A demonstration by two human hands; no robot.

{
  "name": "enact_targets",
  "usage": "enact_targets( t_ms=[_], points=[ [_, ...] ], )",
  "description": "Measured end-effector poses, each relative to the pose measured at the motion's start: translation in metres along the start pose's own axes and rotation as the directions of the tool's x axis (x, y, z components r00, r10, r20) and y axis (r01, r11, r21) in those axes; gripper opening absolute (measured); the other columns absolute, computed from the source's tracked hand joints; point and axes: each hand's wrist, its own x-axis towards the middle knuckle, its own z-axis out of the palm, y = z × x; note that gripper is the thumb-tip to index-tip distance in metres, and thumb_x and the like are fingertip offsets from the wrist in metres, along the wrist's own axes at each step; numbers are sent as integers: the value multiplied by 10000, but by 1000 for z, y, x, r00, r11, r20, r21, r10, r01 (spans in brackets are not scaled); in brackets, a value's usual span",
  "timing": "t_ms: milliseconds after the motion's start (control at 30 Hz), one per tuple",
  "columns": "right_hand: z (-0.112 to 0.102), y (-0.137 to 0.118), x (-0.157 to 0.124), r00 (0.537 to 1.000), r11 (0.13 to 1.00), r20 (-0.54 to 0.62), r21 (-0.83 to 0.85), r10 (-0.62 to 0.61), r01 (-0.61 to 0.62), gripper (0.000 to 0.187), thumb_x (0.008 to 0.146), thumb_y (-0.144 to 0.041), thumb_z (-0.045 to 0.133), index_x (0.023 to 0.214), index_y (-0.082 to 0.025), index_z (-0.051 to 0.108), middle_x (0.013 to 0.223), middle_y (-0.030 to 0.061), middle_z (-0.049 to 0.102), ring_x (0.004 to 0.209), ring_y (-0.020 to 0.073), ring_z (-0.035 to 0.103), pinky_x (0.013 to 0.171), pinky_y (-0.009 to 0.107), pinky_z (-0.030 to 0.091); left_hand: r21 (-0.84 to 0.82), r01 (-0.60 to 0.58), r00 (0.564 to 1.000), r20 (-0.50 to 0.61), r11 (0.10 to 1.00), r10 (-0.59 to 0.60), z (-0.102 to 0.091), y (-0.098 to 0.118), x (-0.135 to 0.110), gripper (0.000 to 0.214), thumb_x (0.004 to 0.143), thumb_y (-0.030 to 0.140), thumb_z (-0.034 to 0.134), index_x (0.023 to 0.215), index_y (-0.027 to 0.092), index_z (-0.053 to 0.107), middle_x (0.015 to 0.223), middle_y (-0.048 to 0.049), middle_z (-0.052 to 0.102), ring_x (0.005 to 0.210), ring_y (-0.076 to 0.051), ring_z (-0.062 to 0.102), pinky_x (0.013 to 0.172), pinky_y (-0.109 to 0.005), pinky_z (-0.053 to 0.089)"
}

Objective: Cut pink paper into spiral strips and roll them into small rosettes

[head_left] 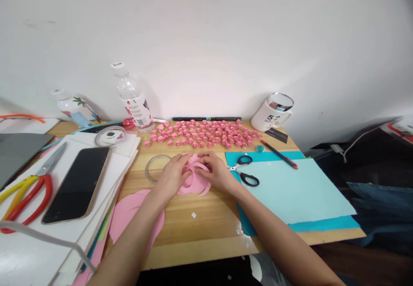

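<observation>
My left hand [172, 175] and my right hand [215, 172] meet at the middle of the wooden desk [206, 230]. Both have their fingers pinched on a pink paper spiral strip [195, 181] that curls between them and lies partly flat on the desk. Just beyond the hands lie several small rolled pink paper roses [203, 133] spread in rows. Black-handled scissors [243, 172] rest right of my right hand on a light blue paper sheet [297, 191]. A clear tape ring [154, 167] sits left of my left hand.
A phone [77, 182] lies on stacked white sheets at left beside red-and-yellow scissors [29, 191]. Pink paper circles [135, 217] lie under my left forearm. A water bottle [134, 101], a white mug [272, 113], a black pen [206, 118] and a red pencil [279, 153] stand near the wall.
</observation>
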Motion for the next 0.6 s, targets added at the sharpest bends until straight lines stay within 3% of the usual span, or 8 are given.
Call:
enact_targets(
  t_ms=[133, 267, 433, 600],
  points=[
    [0, 2, 1, 999, 1000, -33, 10, -10, 11, 33, 729, -196, 627, 751, -171, 631, 994, 85, 575, 959, 200, 575, 825, 342, 454, 45, -18, 1000, -4, 999, 18, 3, -1, -2, 529, 703, 50, 522, 1212, 194, 500, 1072, -78, 589, 971, -212, 555, 856, -364, 453],
    [-3, 0, 2, 1000, 998, -31, 61, 6, -4, 110, 734, -238, 632, 818, -172, 658, 1010, 90, 613, 942, 201, 587, 834, 346, 451, 46, -59, 997, -52, 997, 62, 3, 5, -1, 510, 687, 26, 509, 1168, 195, 537, 1051, -72, 581, 1015, -221, 511, 879, -375, 432],
    [-7, -7, 3, 994, 933, 61, 344, 86, -102, 275, 770, -385, 602, 939, -172, 637, 931, 67, 672, 872, 200, 618, 794, 348, 473, -137, 85, 981, -161, 987, -107, -6, 14, 2, 451, 677, 71, 532, 1112, 179, 579, 876, -35, 589, 785, -165, 565, 745, -314, 472],
    [-8, -7, 4, 989, 851, 39, 506, 142, -142, 387, 765, -507, 571, 990, -193, 583, 906, 57, 677, 840, 184, 631, 792, 360, 491, -369, 191, 928, -232, 910, -290, -12, 19, 5, 391, 663, 186, 623, 1054, 183, 608, 918, -40, 639, 802, -179, 615, 732, -304, 486]
  ],
)
